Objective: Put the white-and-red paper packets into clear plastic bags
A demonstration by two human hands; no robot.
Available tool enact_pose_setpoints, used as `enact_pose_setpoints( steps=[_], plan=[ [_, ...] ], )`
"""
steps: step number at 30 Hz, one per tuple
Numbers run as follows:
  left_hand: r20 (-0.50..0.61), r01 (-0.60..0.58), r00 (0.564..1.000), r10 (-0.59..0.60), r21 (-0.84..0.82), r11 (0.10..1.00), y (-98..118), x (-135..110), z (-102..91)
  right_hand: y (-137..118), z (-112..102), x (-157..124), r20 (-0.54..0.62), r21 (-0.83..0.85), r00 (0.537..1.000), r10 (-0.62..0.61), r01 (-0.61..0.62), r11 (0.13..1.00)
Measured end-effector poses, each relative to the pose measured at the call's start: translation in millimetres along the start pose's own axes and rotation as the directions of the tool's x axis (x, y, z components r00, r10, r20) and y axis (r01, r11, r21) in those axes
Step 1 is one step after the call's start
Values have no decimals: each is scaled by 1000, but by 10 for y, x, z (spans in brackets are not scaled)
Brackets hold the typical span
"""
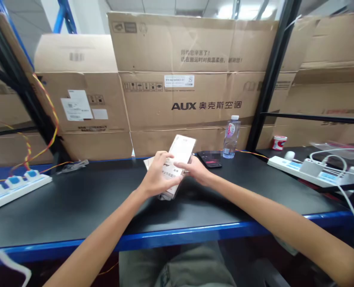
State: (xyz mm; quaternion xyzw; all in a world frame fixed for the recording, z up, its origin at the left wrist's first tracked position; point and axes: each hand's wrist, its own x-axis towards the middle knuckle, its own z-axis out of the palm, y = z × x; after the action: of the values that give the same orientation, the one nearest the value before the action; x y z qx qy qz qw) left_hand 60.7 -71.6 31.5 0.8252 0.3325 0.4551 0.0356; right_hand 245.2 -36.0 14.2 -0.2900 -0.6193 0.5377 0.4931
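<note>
Above the middle of the black tabletop [99, 207], a stack of flat white packets [183, 148] with clear wrapping and dark Chinese print is held tilted. My left hand [156, 175] wraps round its left side, the thumb lying across the printed front. From the right, my right hand [197, 170] grips the edge, its thumb on the front and its other fingers mostly hidden behind. Part of another white piece pokes out at the left, behind my left fingers. How many packets are in the stack I cannot tell.
A dark phone [210, 159] lies right of my hands, beside an upright clear bottle [231, 137]. Power strips [18, 191] with cables sit left and right [302, 171]. A red-white tub [279, 142] stands far right. Cardboard boxes [194, 115] wall the back; a blue edge [194, 235] runs in front.
</note>
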Motion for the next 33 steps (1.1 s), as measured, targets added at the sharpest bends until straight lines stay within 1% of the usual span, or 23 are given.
enact_pose_setpoints(
  steps=[3,5,10,14,16,18,20,23,28,31,33],
  plan=[
    [0,-91,996,91,65,994,45,-6,1,8,3,-8,15,25,1000,6,-6,1000],
    [1,-103,995,104,91,991,48,-8,0,13,-8,3,-6,24,1000,9,-8,1000],
    [17,-79,997,78,141,987,20,-23,27,19,-19,15,-31,38,999,22,-21,999],
    [27,-146,989,143,155,977,1,-55,106,32,-6,7,-95,-11,995,13,-14,1000],
    [8,-165,986,165,150,975,-3,-64,135,37,-10,19,-130,-35,992,2,-7,999],
    [-33,-141,989,147,147,979,-1,-60,139,37,-19,44,-145,-29,989,-7,3,1000],
    [-68,-111,990,121,146,983,4,-45,119,34,-30,72,-151,14,988,-7,9,1000],
    [-120,-69,989,89,161,985,-1,-12,70,26,-49,108,-162,79,986,27,-14,997],
    [-213,75,977,-23,236,969,-98,35,-6,10,-151,159,-218,156,971,103,-69,985],
    [-235,148,968,-88,249,957,-175,47,-36,5,-274,189,-304,143,946,111,-70,987],
    [-216,173,969,-122,236,956,-201,49,-46,6,-352,201,-318,121,941,114,-79,990]
  ],
)
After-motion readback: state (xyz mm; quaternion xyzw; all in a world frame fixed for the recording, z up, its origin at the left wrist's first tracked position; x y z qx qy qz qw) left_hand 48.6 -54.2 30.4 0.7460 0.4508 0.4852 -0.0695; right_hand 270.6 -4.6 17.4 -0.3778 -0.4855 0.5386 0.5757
